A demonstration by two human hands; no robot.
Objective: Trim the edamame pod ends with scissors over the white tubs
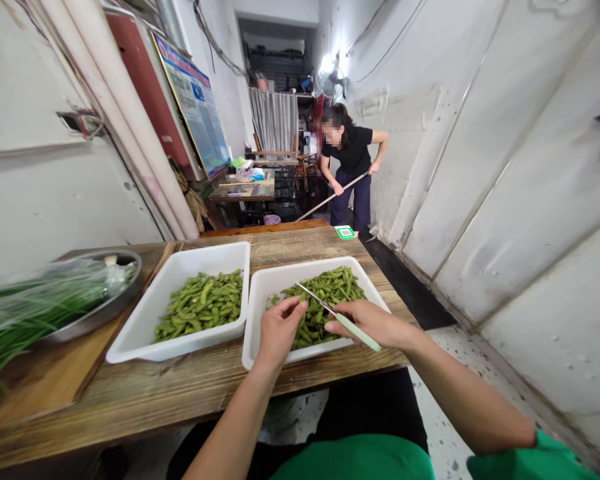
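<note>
My right hand (367, 319) grips a pair of scissors (356, 331) with a pale green handle. Their slim metal blades point up and left over the right-hand white tray (379, 293). Just left of the blade tips, my left hand (281, 325) is closed in a pinch; whatever is between its fingertips is too small to make out. Green bean pods (333, 285) fill much of the tray under both hands, partly hidden by them. A second white tray (175, 350) stands close on the left, with more green pods (205, 303) heaped toward its right side.
At the left, a metal bowl (135, 283) with bagged leafy greens (35, 300) rests on a wooden board (80, 373). A green QR-code card (345, 232) lies near the table's far edge. Beyond it, a person (350, 160) bends over a long pole. A white wall runs along the right.
</note>
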